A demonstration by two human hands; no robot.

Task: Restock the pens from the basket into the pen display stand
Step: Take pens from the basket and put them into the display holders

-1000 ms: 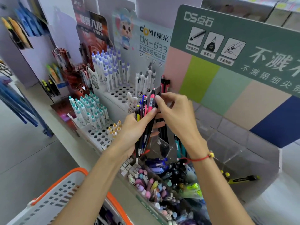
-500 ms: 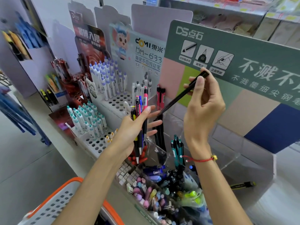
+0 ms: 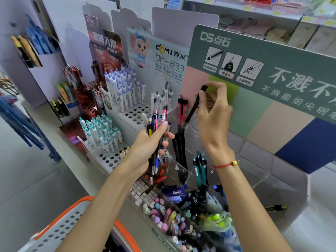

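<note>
A black pen (image 3: 194, 108) is being held at a slant above the clear acrylic pen display stand (image 3: 258, 180), its lower end pointing down toward the compartment where other black pens (image 3: 179, 148) are standing upright. The person's right hand (image 3: 214, 113) is pinching the pen's upper end, with thumb and fingertips curled around the cap. The left hand (image 3: 149, 144) is gripping a bundle of pens (image 3: 156, 135), pink, yellow and dark ones, fingers wrapped around their barrels and tips pointing down. Teal pens (image 3: 201, 170) are standing in the neighbouring compartment, just beside the right wrist. An orange-rimmed white basket (image 3: 60, 228) is sitting at lower left, below the left forearm. White perforated racks (image 3: 127, 113) holding capped pens are standing to the left of the stand.
</note>
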